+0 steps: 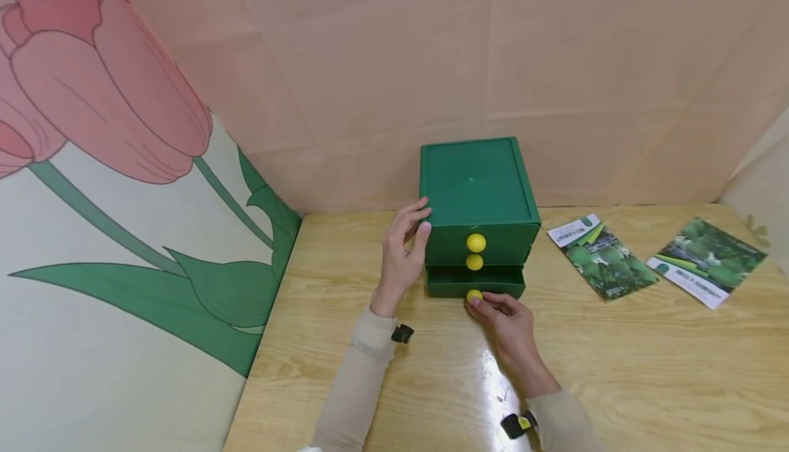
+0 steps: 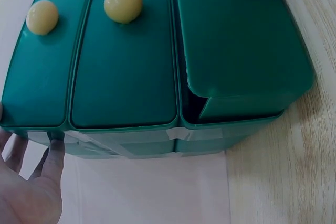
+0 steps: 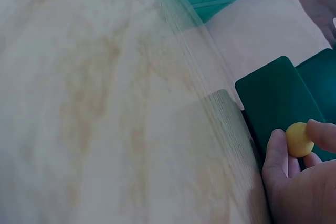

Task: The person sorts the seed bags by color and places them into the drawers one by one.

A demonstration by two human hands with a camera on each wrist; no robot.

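Observation:
A green cabinet with three stacked drawers, each with a round yellow knob, stands on the wooden table. Its bottom drawer is pulled part way out, while the upper two are flush. My right hand pinches the bottom drawer's yellow knob between thumb and fingers. Against the cabinet's left side, near the top front corner, my left hand rests with fingers extended; the left wrist view has this hand at the side edge. Inside the bottom drawer only a dark strip shows.
Two leaflets with green pictures lie right of the cabinet, one near it and one farther off. A pink cloth wall rises close behind the cabinet. On the left stands a panel with a tulip print.

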